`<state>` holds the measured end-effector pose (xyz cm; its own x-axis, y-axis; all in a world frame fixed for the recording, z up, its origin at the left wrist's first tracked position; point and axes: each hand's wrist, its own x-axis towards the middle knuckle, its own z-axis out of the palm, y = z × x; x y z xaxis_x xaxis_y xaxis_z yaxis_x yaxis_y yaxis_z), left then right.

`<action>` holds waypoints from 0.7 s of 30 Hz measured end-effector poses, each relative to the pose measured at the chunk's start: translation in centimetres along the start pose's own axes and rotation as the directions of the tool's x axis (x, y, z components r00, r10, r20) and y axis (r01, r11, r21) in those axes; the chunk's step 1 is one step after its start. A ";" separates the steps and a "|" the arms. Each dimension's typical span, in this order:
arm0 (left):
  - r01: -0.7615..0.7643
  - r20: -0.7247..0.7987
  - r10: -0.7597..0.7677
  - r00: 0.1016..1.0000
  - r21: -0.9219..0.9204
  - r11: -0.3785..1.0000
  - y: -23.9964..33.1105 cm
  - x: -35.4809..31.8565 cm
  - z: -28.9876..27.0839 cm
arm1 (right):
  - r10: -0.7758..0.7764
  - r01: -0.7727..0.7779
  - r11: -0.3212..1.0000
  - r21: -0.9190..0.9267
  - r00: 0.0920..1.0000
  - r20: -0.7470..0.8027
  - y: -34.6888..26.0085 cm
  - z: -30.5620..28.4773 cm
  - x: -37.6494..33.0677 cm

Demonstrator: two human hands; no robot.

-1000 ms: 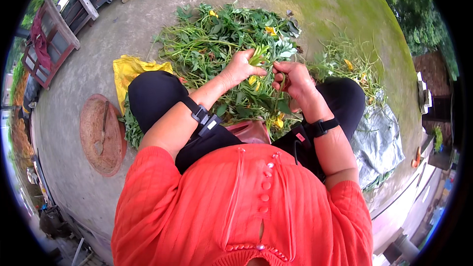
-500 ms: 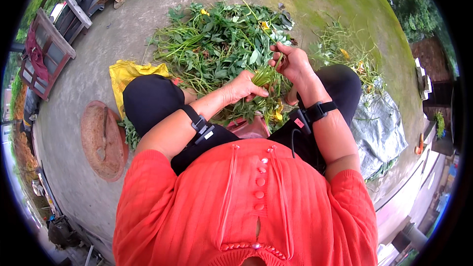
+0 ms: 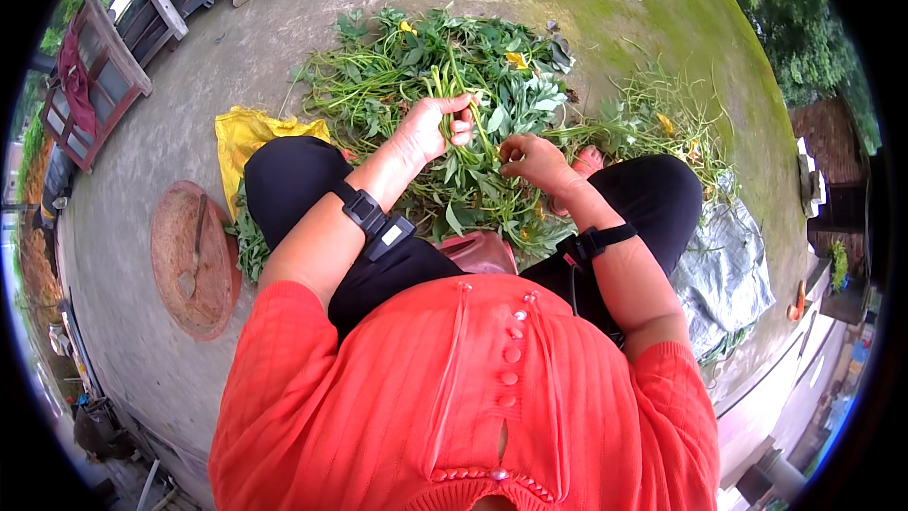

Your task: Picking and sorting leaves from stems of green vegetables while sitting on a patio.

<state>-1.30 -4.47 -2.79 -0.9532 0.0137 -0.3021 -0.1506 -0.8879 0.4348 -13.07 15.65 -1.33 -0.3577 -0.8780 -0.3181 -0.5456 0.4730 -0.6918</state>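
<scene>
My left hand (image 3: 430, 128) is closed around a bunch of long green stems (image 3: 452, 85) that stands up from a big pile of leafy greens (image 3: 416, 76) on the concrete ground. My right hand (image 3: 532, 159) sits just to the right of that bunch, its fingers pinched on a thin stem among the leaves. Both wrists wear black straps. My knees in black trousers flank the pile, and an orange-red top fills the lower part of the view.
A yellow bag (image 3: 241, 132) lies under the greens at the left. A round rusty lid with a tool on it (image 3: 194, 260) lies on the ground further left. Loose stalks (image 3: 653, 118) and grey plastic sheeting (image 3: 724, 270) lie at the right. A wooden frame (image 3: 95, 76) stands at the far left.
My left hand has lifted up and away from me, gathering the stems into an upright bunch. My right hand has dropped back towards me and to the right of it.
</scene>
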 end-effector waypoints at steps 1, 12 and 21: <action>-0.002 0.002 0.002 1.000 0.000 1.000 0.0 0.0 0.1 | -0.001 0.001 1.000 -0.003 1.000 -0.001 0.6 0.3 0.3; -0.063 -0.272 0.185 0.944 0.403 0.913 0.7 -0.8 2.1 | 0.030 -0.085 0.660 0.746 0.996 0.088 -1.6 -1.1 -1.3; -0.018 -0.238 0.606 0.759 0.923 0.385 -0.9 1.9 -2.1 | 0.100 -0.136 0.435 0.890 0.990 0.103 -3.5 -1.9 -2.6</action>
<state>-2.36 -4.60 -5.57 -0.7527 -0.6367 -0.1677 -0.2826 0.0822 0.9557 -11.66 16.45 3.11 -0.3311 -0.8290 -0.4507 0.4856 0.2598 -0.8347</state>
